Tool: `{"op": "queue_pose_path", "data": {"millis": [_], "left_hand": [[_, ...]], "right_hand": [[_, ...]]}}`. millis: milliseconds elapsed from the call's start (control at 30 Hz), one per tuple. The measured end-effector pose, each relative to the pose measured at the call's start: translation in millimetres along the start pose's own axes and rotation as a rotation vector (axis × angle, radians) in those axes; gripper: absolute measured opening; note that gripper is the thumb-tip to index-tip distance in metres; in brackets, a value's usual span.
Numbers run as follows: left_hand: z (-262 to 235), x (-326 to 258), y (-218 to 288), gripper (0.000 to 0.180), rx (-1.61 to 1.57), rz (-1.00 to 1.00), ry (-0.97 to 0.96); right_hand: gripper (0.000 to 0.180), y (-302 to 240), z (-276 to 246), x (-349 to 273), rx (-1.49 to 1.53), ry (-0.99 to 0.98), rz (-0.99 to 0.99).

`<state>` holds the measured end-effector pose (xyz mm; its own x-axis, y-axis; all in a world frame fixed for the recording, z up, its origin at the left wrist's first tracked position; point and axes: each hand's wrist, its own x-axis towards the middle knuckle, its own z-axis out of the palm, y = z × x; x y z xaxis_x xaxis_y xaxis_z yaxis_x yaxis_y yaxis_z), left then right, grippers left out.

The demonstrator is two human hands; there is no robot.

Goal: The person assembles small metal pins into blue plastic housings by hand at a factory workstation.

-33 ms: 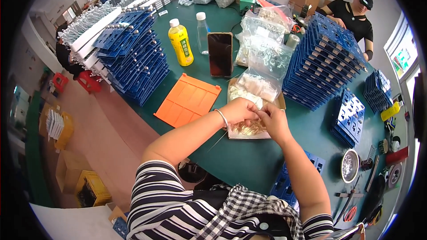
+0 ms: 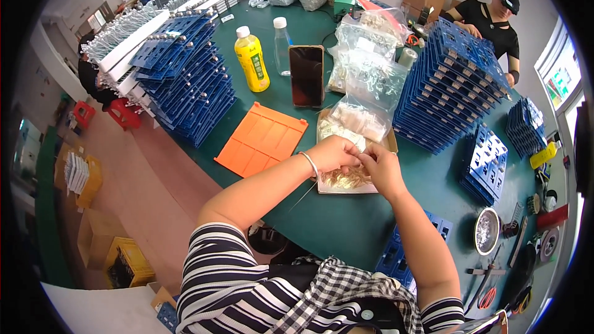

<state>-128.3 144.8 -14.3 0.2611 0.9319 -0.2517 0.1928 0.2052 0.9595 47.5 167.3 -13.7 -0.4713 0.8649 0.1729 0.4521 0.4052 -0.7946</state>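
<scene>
Over a shallow cardboard box (image 2: 356,191), my left hand (image 2: 336,153) and my right hand (image 2: 382,168) meet with fingertips pinched together. Whatever lies between the fingers is too small or hidden to name. Beneath them, yellowish clear scraps or small bags (image 2: 342,179) lie in the near part of the box. White small pieces (image 2: 339,130) fill its far part, and a clear plastic bag (image 2: 371,89) rests against the far side. A bracelet circles my left wrist. Left of the box, an orange tray (image 2: 262,141) with shallow divisions lies on the table.
A phone (image 2: 307,76), a yellow drink bottle (image 2: 252,62) and a clear bottle (image 2: 281,46) stand beyond the tray. Tall stacks of blue panels rise at left (image 2: 185,80) and right (image 2: 442,86). A metal bowl (image 2: 486,231) sits far right; a co-worker (image 2: 495,25) stands behind.
</scene>
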Motion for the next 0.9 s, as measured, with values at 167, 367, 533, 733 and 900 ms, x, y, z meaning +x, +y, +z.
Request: {"op": "queue_pose_path", "data": {"millis": [167, 367, 533, 733, 900], "left_hand": [[2.9, 4.4, 9.8, 0.012, 0.317, 0.023, 0.084], [14.3, 4.6, 5.9, 0.013, 0.454, 0.203, 0.176], [10.0, 6.7, 4.6, 0.038, 0.646, 0.383, 0.182], [8.0, 1.7, 17.5, 0.065, 0.786, 0.309, 0.111], [-0.8, 1.2, 22.1, 0.071, 0.787, 0.331, 0.087]], "right_hand": [[0.012, 3.2, 3.6, 3.4, 0.113, 0.020, 0.184], [0.010, 2.6, 3.5, -0.6, 0.245, 0.059, 0.256], [0.010, 3.8, 7.0, -0.7, 0.405, 0.079, 0.262], [0.010, 8.6, 5.4, -3.1, 0.382, -0.051, 0.297], [0.011, 0.3, 2.6, -2.4, 0.396, -0.052, 0.272]]}}
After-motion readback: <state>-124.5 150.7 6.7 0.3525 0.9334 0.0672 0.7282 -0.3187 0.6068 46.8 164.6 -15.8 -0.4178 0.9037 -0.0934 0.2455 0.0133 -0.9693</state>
